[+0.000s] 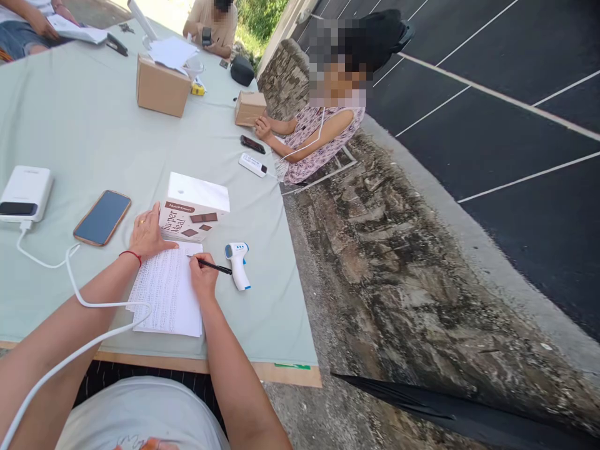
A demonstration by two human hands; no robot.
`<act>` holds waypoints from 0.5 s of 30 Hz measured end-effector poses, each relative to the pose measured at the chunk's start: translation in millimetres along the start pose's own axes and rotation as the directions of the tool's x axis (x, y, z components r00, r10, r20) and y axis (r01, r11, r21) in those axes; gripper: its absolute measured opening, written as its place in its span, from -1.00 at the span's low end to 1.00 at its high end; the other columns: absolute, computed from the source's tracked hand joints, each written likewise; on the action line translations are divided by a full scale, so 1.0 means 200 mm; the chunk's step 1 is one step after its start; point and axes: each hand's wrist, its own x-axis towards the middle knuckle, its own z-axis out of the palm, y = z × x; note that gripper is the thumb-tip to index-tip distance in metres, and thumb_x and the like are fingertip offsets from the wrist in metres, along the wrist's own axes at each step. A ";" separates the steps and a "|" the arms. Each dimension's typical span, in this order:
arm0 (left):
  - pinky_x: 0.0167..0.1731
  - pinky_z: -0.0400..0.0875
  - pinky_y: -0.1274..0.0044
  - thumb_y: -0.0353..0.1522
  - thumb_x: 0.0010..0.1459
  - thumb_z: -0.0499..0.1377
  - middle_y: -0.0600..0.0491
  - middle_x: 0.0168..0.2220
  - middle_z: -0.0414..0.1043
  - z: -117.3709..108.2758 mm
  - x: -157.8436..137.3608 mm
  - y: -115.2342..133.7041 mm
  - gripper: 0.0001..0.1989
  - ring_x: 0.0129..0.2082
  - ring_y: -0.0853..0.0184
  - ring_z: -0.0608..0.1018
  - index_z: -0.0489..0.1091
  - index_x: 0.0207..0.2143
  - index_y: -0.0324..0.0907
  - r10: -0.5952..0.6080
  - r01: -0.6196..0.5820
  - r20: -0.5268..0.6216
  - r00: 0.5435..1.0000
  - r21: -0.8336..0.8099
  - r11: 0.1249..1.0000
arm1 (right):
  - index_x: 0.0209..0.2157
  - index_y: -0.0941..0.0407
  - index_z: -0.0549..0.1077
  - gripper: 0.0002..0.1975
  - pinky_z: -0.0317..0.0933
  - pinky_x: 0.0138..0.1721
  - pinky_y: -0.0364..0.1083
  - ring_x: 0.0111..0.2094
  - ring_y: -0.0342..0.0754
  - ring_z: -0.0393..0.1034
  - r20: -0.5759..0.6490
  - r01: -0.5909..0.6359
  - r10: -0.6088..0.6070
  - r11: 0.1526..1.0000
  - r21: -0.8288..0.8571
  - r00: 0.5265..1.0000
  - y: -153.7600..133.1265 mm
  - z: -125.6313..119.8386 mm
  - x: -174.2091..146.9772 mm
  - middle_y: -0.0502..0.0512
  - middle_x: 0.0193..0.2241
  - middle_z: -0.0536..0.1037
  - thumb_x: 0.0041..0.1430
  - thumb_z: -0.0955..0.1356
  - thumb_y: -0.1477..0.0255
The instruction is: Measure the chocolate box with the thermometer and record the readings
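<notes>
A stack of white paper [169,300] covered in handwritten lines lies near the table's front edge. My right hand [203,278] grips a black pen [213,265], its tip at the upper part of the sheet. Stretched out flat, my left hand [150,234] rests on the paper's top left corner, its fingers beside a white and brown "Super Meal" box [194,212]. That box stands just beyond the paper. Right of the pen lies a white and blue infrared thermometer [239,265].
A phone [102,217] and a white power bank [27,194] with a cable lie on the left. Farther back are a cardboard box [162,87] and a smaller carton [250,108] touched by another person's hands. Two more people sit at the far side. The tablecloth [84,137] is pale green.
</notes>
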 end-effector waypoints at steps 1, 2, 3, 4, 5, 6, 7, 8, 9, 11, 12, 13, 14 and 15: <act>0.49 0.04 -0.10 -0.13 -0.11 0.55 -0.33 0.46 0.24 0.00 0.00 0.00 0.39 0.52 -0.27 0.21 -0.21 0.57 -0.15 0.003 -0.003 -0.001 1.000 -0.001 1.000 | -0.42 0.04 0.41 -0.79 0.28 -0.31 -0.05 -0.39 -0.05 0.30 -0.002 0.002 -0.002 1.000 0.000 1.000 0.00 0.00 0.00 -0.03 -0.50 0.45 0.05 0.34 0.19; 0.49 0.04 -0.10 -0.13 -0.12 0.55 -0.33 0.47 0.24 0.00 0.00 -0.01 0.39 0.52 -0.27 0.21 -0.21 0.57 -0.15 0.007 -0.007 -0.002 1.000 -0.003 1.000 | -0.43 0.04 0.41 -0.80 0.28 -0.31 -0.05 -0.39 -0.05 0.30 -0.004 0.004 -0.004 1.000 -0.003 1.000 0.00 0.00 0.00 -0.03 -0.50 0.45 0.05 0.34 0.19; 0.49 0.03 -0.11 -0.13 -0.12 0.55 -0.34 0.47 0.24 0.00 0.00 -0.01 0.39 0.52 -0.27 0.21 -0.21 0.57 -0.15 0.009 -0.009 -0.004 1.000 -0.006 1.000 | -0.43 0.03 0.40 -0.81 0.28 -0.31 -0.06 -0.39 -0.06 0.30 -0.005 0.008 -0.008 1.000 -0.007 1.000 0.00 0.00 0.00 -0.03 -0.50 0.46 0.05 0.34 0.20; 0.49 0.03 -0.11 -0.13 -0.12 0.55 -0.34 0.46 0.24 0.01 0.00 -0.01 0.39 0.51 -0.27 0.21 -0.21 0.57 -0.14 0.012 -0.012 -0.006 1.000 -0.008 1.000 | -0.43 0.03 0.40 -0.82 0.28 -0.30 -0.06 -0.40 -0.06 0.30 -0.007 0.012 -0.012 1.000 -0.012 1.000 0.01 0.00 0.01 -0.04 -0.51 0.46 0.05 0.34 0.21; 0.49 0.04 -0.11 -0.13 -0.12 0.55 -0.33 0.46 0.25 0.01 0.00 -0.01 0.39 0.51 -0.26 0.21 -0.21 0.57 -0.14 0.014 -0.014 -0.008 1.000 -0.010 1.000 | -0.44 0.03 0.40 -0.82 0.28 -0.30 -0.06 -0.40 -0.06 0.30 -0.009 0.017 -0.017 1.000 -0.017 1.000 0.01 0.00 0.01 -0.04 -0.51 0.47 0.06 0.34 0.22; 0.48 0.04 -0.11 -0.13 -0.11 0.55 -0.33 0.46 0.25 0.01 0.00 -0.01 0.38 0.52 -0.26 0.22 -0.21 0.57 -0.14 0.014 -0.014 -0.008 1.000 -0.010 1.000 | -0.44 0.03 0.40 -0.82 0.28 -0.30 -0.07 -0.40 -0.07 0.30 -0.011 0.020 -0.020 1.000 -0.019 1.000 0.01 0.00 0.01 -0.05 -0.51 0.47 0.06 0.34 0.22; 0.49 0.04 -0.10 -0.13 -0.11 0.54 -0.34 0.46 0.26 0.01 0.00 -0.01 0.38 0.52 -0.25 0.22 -0.21 0.57 -0.15 0.013 -0.013 -0.007 1.000 -0.008 1.000 | -0.44 0.03 0.40 -0.82 0.29 -0.30 -0.07 -0.41 -0.07 0.30 -0.011 0.023 -0.023 1.000 -0.020 1.000 0.01 0.00 0.01 -0.05 -0.51 0.47 0.06 0.34 0.22; 0.49 0.05 -0.09 -0.13 -0.11 0.54 -0.34 0.46 0.25 0.01 0.00 -0.01 0.38 0.52 -0.25 0.22 -0.20 0.57 -0.15 0.011 -0.011 -0.005 1.000 -0.007 1.000 | -0.44 0.02 0.40 -0.82 0.29 -0.30 -0.07 -0.41 -0.06 0.31 -0.011 0.025 -0.025 1.000 -0.019 1.000 0.01 0.00 0.01 -0.05 -0.51 0.48 0.06 0.34 0.22; 0.49 0.05 -0.09 -0.13 -0.12 0.55 -0.34 0.46 0.25 0.01 0.00 -0.01 0.38 0.52 -0.25 0.22 -0.20 0.57 -0.16 0.009 -0.009 -0.004 1.000 -0.006 1.000 | -0.44 0.02 0.40 -0.82 0.28 -0.31 -0.07 -0.41 -0.06 0.31 -0.009 0.026 -0.026 0.999 -0.018 1.000 0.02 0.00 0.01 -0.05 -0.51 0.47 0.06 0.34 0.21; 0.48 0.06 -0.09 -0.13 -0.13 0.55 -0.34 0.47 0.24 0.01 0.01 -0.02 0.39 0.52 -0.25 0.22 -0.20 0.57 -0.15 0.009 -0.009 -0.007 1.000 -0.008 1.000 | -0.44 0.02 0.39 -0.83 0.28 -0.31 -0.07 -0.41 -0.06 0.31 -0.005 0.030 -0.030 0.999 -0.022 1.000 0.02 0.01 0.01 -0.05 -0.51 0.47 0.06 0.34 0.21; 0.48 0.06 -0.10 -0.13 -0.13 0.55 -0.34 0.46 0.24 0.01 0.01 -0.02 0.39 0.51 -0.26 0.22 -0.20 0.57 -0.14 0.012 -0.012 -0.010 1.000 -0.009 1.000 | -0.44 0.02 0.39 -0.83 0.28 -0.31 -0.07 -0.41 -0.06 0.30 -0.005 0.032 -0.033 0.999 -0.027 0.999 0.02 0.01 0.01 -0.05 -0.51 0.47 0.06 0.33 0.22; 0.48 0.05 -0.11 -0.13 -0.13 0.55 -0.33 0.46 0.25 0.01 0.01 -0.02 0.39 0.51 -0.27 0.22 -0.20 0.57 -0.14 0.016 -0.016 -0.014 1.000 -0.011 1.000 | -0.45 0.01 0.38 -0.83 0.28 -0.31 -0.07 -0.41 -0.06 0.30 -0.005 0.035 -0.035 0.999 -0.033 0.999 0.02 0.01 0.01 -0.06 -0.51 0.47 0.06 0.33 0.22; 0.48 0.05 -0.12 -0.13 -0.12 0.55 -0.33 0.45 0.26 0.01 0.01 -0.02 0.39 0.51 -0.28 0.23 -0.21 0.57 -0.13 0.019 -0.019 -0.017 1.000 -0.013 1.000 | -0.45 0.01 0.37 -0.83 0.28 -0.31 -0.07 -0.41 -0.07 0.30 -0.005 0.036 -0.037 0.999 -0.037 0.999 0.02 0.01 0.01 -0.06 -0.52 0.47 0.06 0.33 0.22; 0.47 0.05 -0.12 -0.12 -0.12 0.55 -0.33 0.45 0.27 0.01 0.01 -0.02 0.39 0.51 -0.28 0.23 -0.21 0.58 -0.13 0.021 -0.021 -0.018 1.000 -0.015 1.000 | -0.45 0.01 0.37 -0.83 0.28 -0.30 -0.07 -0.41 -0.07 0.30 -0.004 0.036 -0.036 0.999 -0.038 0.999 0.02 0.01 0.01 -0.06 -0.52 0.47 0.07 0.33 0.22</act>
